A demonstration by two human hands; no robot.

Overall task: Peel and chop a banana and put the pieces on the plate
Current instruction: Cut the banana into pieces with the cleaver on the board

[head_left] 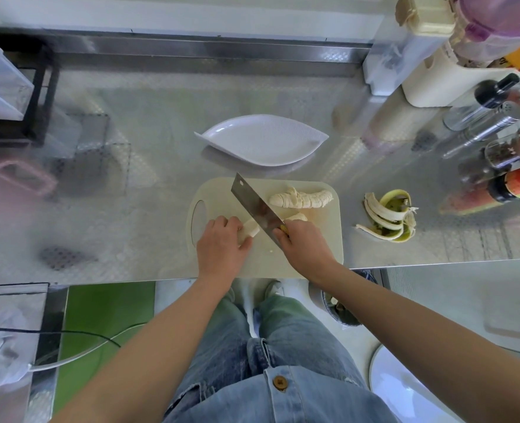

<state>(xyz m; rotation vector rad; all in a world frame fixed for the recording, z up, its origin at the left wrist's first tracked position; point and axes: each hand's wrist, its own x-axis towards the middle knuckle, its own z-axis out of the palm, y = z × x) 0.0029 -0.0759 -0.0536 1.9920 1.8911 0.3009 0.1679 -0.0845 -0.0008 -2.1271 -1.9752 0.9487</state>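
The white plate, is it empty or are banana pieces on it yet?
Empty. The white plate shows only its bare ribbed surface; the sliced banana pieces lie on the cutting board.

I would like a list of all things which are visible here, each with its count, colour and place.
cutting board: one, cream, near edge of steel counter
plate: one, white, beyond the board
sliced banana: one row, pale, board's far side
banana piece: one, pale, under the blade
knife: one, steel, across the board
peel: one, yellow, right of board
bottles: several, mixed, far right
left hand: one, holds banana piece
right hand: one, grips knife handle
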